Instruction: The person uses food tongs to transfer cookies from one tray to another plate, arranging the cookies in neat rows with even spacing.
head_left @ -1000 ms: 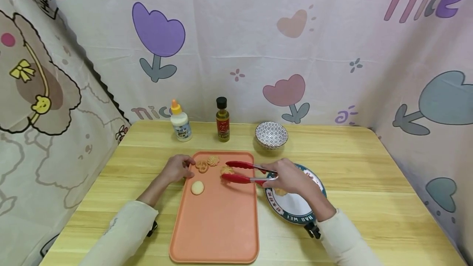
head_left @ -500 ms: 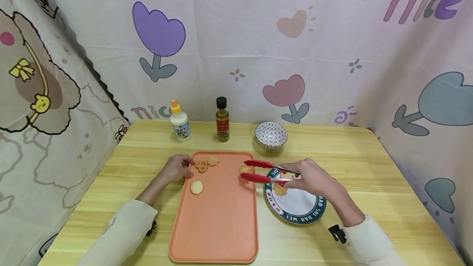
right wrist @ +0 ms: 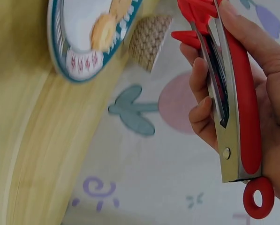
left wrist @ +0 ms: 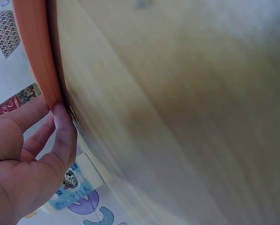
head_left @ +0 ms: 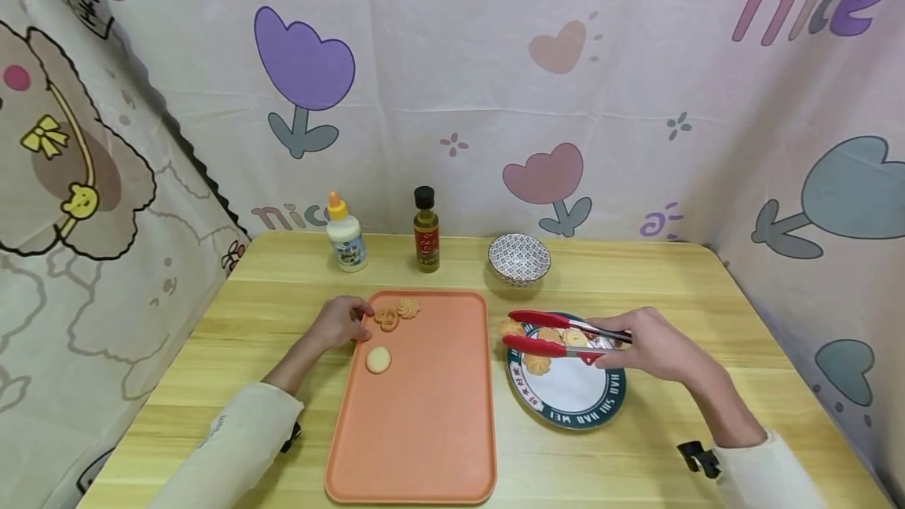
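Observation:
My left hand [head_left: 342, 322] pinches the rim of the orange tray [head_left: 424, 422] near its upper left corner; the left wrist view shows thumb and fingertips on that rim [left wrist: 39, 56]. My right hand [head_left: 654, 344] grips red-tipped metal tongs [right wrist: 245, 112]. Between the tong tips is a ridged cookie [head_left: 511, 327], over the left edge of a white plate with a green lettered rim [head_left: 613, 391]. Several cookies, one a swirl cookie [head_left: 537, 365], lie on that plate, partly hidden by the tongs. The tray bears a pretzel-shaped cookie [head_left: 386, 319], a swirl cookie [head_left: 408, 308] and a smooth round cookie [head_left: 378, 360].
Along the back of the wooden table [head_left: 679, 289] stand a white glue-type bottle with a yellow cap [head_left: 347, 240], a dark-capped oil bottle [head_left: 426, 238] and a patterned bowl [head_left: 519, 259]. A printed cloth [head_left: 438, 61] hangs behind them.
My right hand has moved right with the tongs, carrying the ridged cookie from above the tray to the plate's left edge. My left hand has stayed on the tray's rim.

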A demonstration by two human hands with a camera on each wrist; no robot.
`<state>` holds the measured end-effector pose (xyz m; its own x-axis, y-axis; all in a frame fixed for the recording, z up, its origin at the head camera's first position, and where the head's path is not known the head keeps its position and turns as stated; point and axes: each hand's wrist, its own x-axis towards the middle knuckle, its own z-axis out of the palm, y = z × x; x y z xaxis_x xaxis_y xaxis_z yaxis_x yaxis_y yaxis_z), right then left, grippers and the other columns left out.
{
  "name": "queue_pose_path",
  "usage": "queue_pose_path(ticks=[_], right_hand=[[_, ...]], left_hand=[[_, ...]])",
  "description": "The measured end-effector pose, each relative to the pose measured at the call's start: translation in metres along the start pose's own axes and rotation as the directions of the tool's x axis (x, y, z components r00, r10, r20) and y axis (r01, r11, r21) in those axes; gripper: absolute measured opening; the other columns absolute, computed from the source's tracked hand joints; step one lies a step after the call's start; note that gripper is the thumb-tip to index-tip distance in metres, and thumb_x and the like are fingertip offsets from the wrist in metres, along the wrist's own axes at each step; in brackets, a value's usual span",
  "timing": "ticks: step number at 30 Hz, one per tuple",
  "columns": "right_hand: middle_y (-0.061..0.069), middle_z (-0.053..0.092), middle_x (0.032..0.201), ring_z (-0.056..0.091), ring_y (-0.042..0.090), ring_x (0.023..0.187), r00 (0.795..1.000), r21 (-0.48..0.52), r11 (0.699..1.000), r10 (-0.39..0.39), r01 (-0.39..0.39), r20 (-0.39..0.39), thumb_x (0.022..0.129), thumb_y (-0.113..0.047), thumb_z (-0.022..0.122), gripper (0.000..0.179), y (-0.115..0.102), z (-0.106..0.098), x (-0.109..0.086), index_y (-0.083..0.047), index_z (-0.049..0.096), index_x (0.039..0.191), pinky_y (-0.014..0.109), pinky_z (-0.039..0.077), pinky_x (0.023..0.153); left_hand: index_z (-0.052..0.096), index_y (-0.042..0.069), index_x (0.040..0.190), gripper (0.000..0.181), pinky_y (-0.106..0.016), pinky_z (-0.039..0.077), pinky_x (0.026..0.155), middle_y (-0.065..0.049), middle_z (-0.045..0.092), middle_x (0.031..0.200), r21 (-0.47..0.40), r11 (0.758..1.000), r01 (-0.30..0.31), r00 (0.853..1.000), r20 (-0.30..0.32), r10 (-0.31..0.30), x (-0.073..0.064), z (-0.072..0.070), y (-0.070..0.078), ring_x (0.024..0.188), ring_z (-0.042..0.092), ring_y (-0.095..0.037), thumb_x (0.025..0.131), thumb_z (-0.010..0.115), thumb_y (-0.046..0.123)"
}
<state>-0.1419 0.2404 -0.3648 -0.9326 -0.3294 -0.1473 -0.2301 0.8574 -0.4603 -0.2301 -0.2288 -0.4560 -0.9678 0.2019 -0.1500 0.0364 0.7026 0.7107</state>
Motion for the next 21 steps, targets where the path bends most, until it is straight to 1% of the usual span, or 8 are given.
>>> queue_pose_path(ticks=[4, 7, 10, 12, 16, 19, 21], right_hand=[[0.015, 0.068, 0.111, 0.055, 0.019, 0.087, 1.0, -0.013, 1.0, 0.014, -0.014, -0.016, 0.07, -0.031, 0.082, 0.063, 0.01, -0.006, -0.008, -0.004, 0.063, 0.124, 0.023, 0.043, 0.063], [0.015, 0.067, 0.111, 0.054, 0.019, 0.086, 1.0, -0.019, 0.999, 0.027, -0.027, -0.013, 0.07, -0.031, 0.083, 0.063, 0.017, -0.008, -0.015, -0.003, 0.063, 0.123, 0.024, 0.041, 0.063], [0.015, 0.067, 0.11, 0.054, 0.019, 0.086, 0.999, -0.026, 0.999, 0.04, -0.041, -0.011, 0.069, -0.033, 0.083, 0.065, 0.022, -0.01, -0.022, -0.003, 0.063, 0.123, 0.024, 0.041, 0.064], [0.013, 0.068, 0.108, 0.054, 0.019, 0.085, 0.999, -0.026, 0.998, 0.053, -0.053, -0.013, 0.067, -0.036, 0.084, 0.067, 0.026, -0.011, -0.027, -0.004, 0.064, 0.123, 0.024, 0.04, 0.063], [0.014, 0.068, 0.108, 0.054, 0.018, 0.083, 0.998, -0.03, 0.997, 0.067, -0.068, -0.02, 0.064, -0.04, 0.084, 0.07, 0.031, -0.013, -0.036, -0.005, 0.064, 0.122, 0.022, 0.039, 0.06], [0.015, 0.068, 0.108, 0.054, 0.018, 0.082, 0.998, -0.032, 0.997, 0.068, -0.068, -0.015, 0.064, -0.037, 0.085, 0.069, 0.035, -0.015, -0.04, -0.004, 0.064, 0.122, 0.022, 0.039, 0.06], [0.014, 0.069, 0.106, 0.054, 0.017, 0.081, 0.998, -0.032, 0.997, 0.068, -0.069, -0.008, 0.065, -0.034, 0.085, 0.067, 0.039, -0.015, -0.043, -0.003, 0.065, 0.121, 0.021, 0.038, 0.06]], left_hand=[[0.065, -0.005, 0.104, 0.032, -0.026, 0.043, 0.055, -0.015, 0.058, 0.089, 0.002, 1.0, 0.002, 1.0, 0.002, -0.002, -0.001, 0.0, 0.002, 0.068, 0.049, -0.015, 0.074, 0.075, -0.002], [0.065, -0.005, 0.104, 0.032, -0.027, 0.043, 0.056, -0.015, 0.058, 0.088, 0.003, 1.0, 0.002, 1.0, 0.001, -0.002, -0.002, 0.0, 0.002, 0.068, 0.049, -0.015, 0.074, 0.075, -0.002], [0.065, -0.005, 0.104, 0.032, -0.027, 0.043, 0.056, -0.015, 0.058, 0.088, 0.004, 1.0, 0.0, 1.0, 0.002, 0.0, -0.002, 0.0, 0.002, 0.068, 0.049, -0.016, 0.074, 0.076, -0.002], [0.065, -0.005, 0.104, 0.032, -0.027, 0.043, 0.056, -0.015, 0.059, 0.088, 0.01, 1.0, -0.005, 1.0, 0.004, 0.005, -0.001, 0.0, 0.001, 0.069, 0.05, -0.016, 0.074, 0.076, -0.001], [0.065, -0.004, 0.104, 0.032, -0.026, 0.043, 0.056, -0.014, 0.058, 0.088, 0.011, 1.0, 0.005, 1.0, 0.002, -0.005, 0.0, 0.001, 0.0, 0.07, 0.049, -0.017, 0.074, 0.076, -0.001], [0.065, -0.004, 0.104, 0.033, -0.027, 0.043, 0.056, -0.013, 0.057, 0.088, 0.005, 1.0, 0.01, 1.0, 0.001, -0.01, 0.001, 0.0, 0.0, 0.07, 0.049, -0.017, 0.074, 0.075, -0.002], [0.065, -0.004, 0.105, 0.033, -0.028, 0.043, 0.056, -0.014, 0.057, 0.088, 0.008, 1.0, 0.002, 1.0, 0.003, -0.002, 0.0, 0.0, 0.0, 0.069, 0.049, -0.017, 0.074, 0.075, -0.002]])
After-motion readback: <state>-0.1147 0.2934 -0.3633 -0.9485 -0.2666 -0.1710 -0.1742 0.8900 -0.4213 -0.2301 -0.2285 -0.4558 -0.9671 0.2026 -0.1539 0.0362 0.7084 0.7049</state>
